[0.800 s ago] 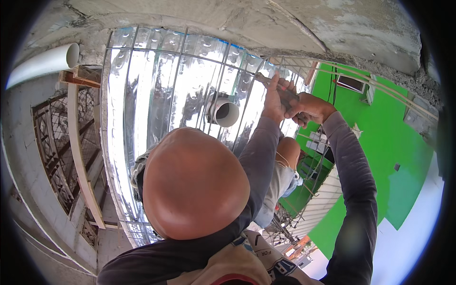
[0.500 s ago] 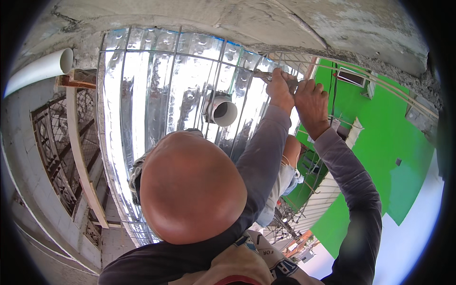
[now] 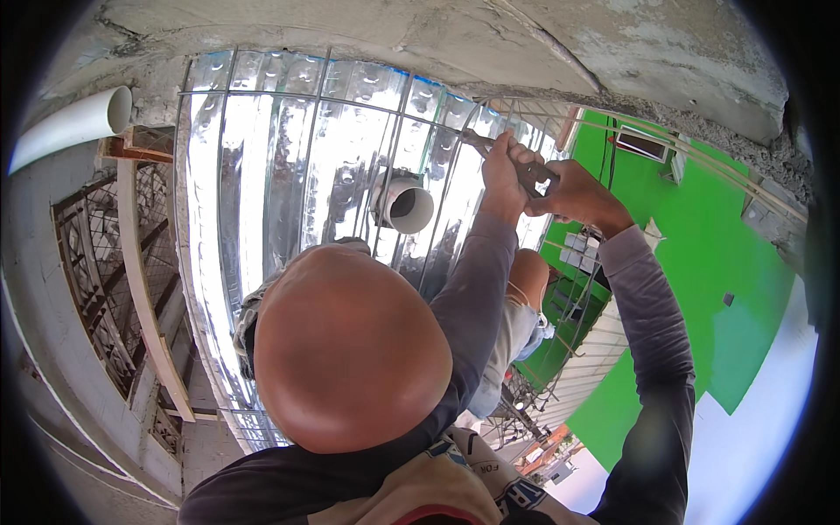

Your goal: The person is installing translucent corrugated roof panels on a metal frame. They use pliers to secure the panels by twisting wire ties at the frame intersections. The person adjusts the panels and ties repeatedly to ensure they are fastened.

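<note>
My left hand (image 3: 503, 179) is closed around the middle of a dark metal tool that looks like pliers (image 3: 477, 140). The tool's tip meets a crossing of thin steel bars near the concrete wall. Farther back along it, my right hand (image 3: 584, 197) curls around the handle end, thumb below and fingers above. Parts of the handles are hidden by both hands. Beneath them lies a mesh of steel rebar (image 3: 367, 107) over shiny corrugated metal sheet (image 3: 258, 166).
A white pipe stub (image 3: 411, 210) rises through the sheet, left of my forearms. Another white pipe (image 3: 74, 129) juts in at far left, above wooden framing (image 3: 144, 262). A rough concrete wall (image 3: 394, 35) runs along the top. At right, the sheet's edge drops toward a green wall (image 3: 674, 289).
My right hand has shifted right and slightly down, and its grip has turned, baring more of the handle end. My left hand has moved slightly left and down along with the tool.
</note>
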